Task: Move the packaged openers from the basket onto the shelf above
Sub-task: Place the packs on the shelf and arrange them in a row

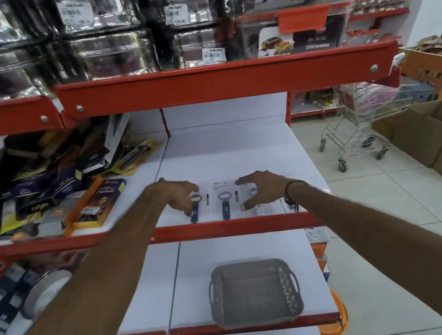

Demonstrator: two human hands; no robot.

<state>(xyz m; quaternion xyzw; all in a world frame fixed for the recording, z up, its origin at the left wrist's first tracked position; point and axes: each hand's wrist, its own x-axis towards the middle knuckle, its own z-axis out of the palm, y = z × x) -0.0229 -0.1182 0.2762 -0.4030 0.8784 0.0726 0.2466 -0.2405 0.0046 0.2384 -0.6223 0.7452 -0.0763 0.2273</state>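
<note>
While both hands, left and right, hover in open grip, seemingly three packaged openers lie on the shelf.

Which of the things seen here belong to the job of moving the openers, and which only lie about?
Belong to the job:
packaged openers, side by side on the shelf
grey basket, empty, one shelf below
left hand and right hand, over the openers

Only lying about:
boxed goods to the left
steel tins above
shopping trolley
cardboard boxes
</note>
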